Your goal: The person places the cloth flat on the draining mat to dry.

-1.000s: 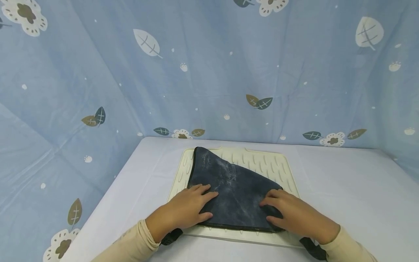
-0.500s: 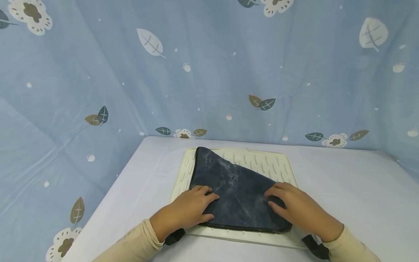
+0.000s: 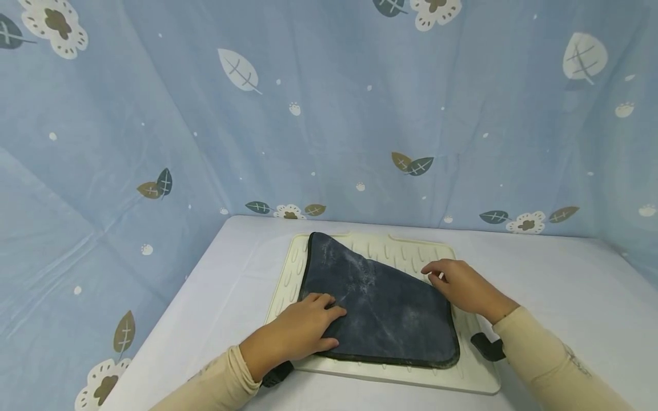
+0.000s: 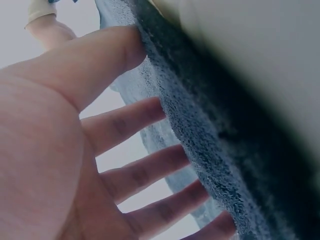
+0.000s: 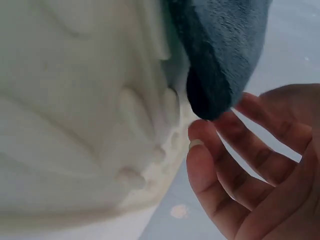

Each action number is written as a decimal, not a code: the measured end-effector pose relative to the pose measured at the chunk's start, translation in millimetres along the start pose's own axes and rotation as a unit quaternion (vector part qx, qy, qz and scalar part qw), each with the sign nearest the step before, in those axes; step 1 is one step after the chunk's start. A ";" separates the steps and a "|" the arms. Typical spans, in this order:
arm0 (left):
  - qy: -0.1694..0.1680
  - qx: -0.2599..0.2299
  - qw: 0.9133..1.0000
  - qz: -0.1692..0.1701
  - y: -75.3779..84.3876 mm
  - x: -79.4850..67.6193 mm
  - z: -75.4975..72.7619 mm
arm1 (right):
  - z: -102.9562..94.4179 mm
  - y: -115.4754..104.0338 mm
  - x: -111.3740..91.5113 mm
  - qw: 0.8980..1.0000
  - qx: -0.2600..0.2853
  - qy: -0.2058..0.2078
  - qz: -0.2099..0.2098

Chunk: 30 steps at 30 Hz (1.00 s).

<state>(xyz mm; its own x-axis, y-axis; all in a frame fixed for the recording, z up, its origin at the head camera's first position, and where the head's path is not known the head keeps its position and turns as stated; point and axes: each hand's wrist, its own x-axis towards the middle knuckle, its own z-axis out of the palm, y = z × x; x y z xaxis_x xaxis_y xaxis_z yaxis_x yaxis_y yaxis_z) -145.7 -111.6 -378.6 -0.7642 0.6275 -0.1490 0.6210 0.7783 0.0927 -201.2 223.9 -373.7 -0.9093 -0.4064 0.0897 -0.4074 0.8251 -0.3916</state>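
A dark blue-grey fabric mat (image 3: 380, 314) with black edging lies folded over, its fold slanting down to the right. Beneath it is a cream tray (image 3: 478, 371) with raised ridges. My left hand (image 3: 300, 328) rests on the left part of the fabric mat, its fingers spread; in the left wrist view the fingertips (image 4: 150, 107) press against the fuzzy surface. At the right end of the fold is my right hand (image 3: 460, 285), fingers loosely bent. The right wrist view has its fingertips (image 5: 200, 130) right at the rounded folded corner (image 5: 215, 95), not pinching it.
A white-covered table (image 3: 555, 297) extends on both sides of the tray. Blue cloth with leaf and flower prints (image 3: 329, 114) hangs behind and to the left. Black wrist gear (image 3: 488, 347) sits by the right sleeve.
My right hand has lifted from the fabric mat's right side and moved back to the fold's right end, uncovering the front right corner. My left hand stays in place.
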 end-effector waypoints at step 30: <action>0.015 0.014 1.000 -0.005 0.9 0.6 0.8 | 22.8 -45.6 -0.3 0.997 0.056 -0.025 -0.035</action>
<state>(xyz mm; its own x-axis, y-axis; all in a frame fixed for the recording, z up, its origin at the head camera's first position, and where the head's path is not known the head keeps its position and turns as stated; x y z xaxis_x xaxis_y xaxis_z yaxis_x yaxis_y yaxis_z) -145.4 -110.6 -379.5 -0.7746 0.6210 -0.1197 0.6182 0.7834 0.0638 -180.4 177.4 -376.7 -0.8721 -0.4834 0.0761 -0.4558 0.7457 -0.4859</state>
